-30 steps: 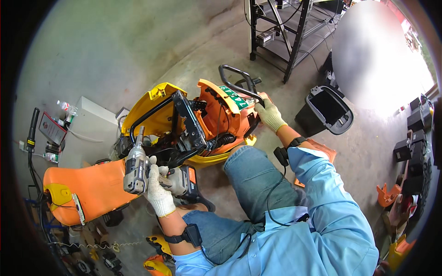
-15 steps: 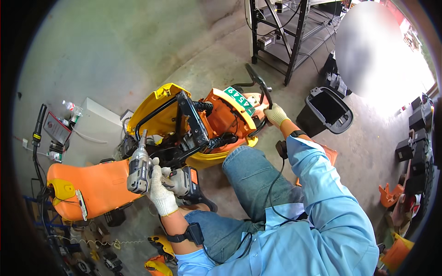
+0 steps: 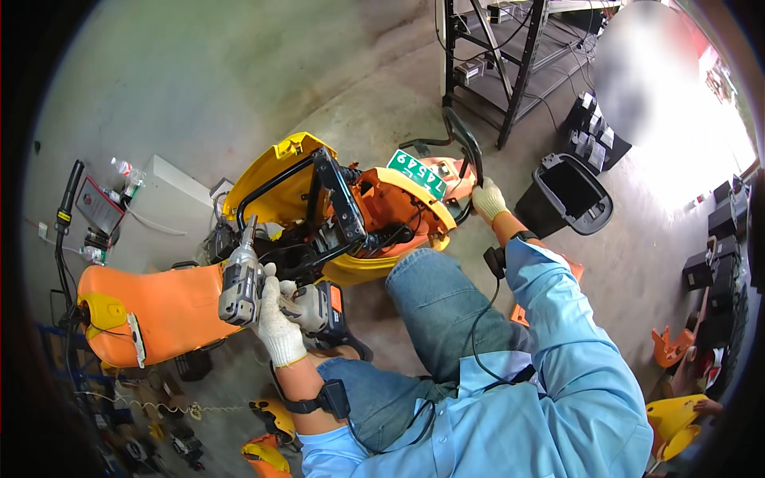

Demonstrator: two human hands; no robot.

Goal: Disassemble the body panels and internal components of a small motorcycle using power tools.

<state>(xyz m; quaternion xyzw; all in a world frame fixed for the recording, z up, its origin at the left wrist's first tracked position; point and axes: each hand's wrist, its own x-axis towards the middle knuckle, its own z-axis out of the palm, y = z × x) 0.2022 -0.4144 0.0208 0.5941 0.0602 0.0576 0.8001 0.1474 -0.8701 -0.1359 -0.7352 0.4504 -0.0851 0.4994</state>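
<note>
My left hand (image 3: pixel 280 328), in a white knit glove, is closed round the grip of a grey and black cordless impact wrench (image 3: pixel 240 288). Its long socket (image 3: pixel 250 233) points away from me, near the black tubular frame (image 3: pixel 339 195) of a partly stripped scooter. A large yellow panel (image 3: pixel 280 185) and an orange body part (image 3: pixel 381 199) are on that scooter. My right hand (image 3: pixel 489 201), gloved too, grips the bent black bar (image 3: pixel 470 147) at its right end, beside a green plate (image 3: pixel 416 174). The fingertips are partly hidden behind the bar.
An orange seat (image 3: pixel 159 311) lies to the left. Behind it stand a white box (image 3: pixel 163 203) and several bottles. A black metal shelf (image 3: pixel 522 80) and an open black bin (image 3: pixel 542 199) are at the right. Yellow parts (image 3: pixel 275 418) lie on the floor near me.
My view has shifted slightly. The black bar and my right hand on it sit a little further right, while my left hand keeps hold of the impact wrench. Another hand appears by a yellow part, lower right.
</note>
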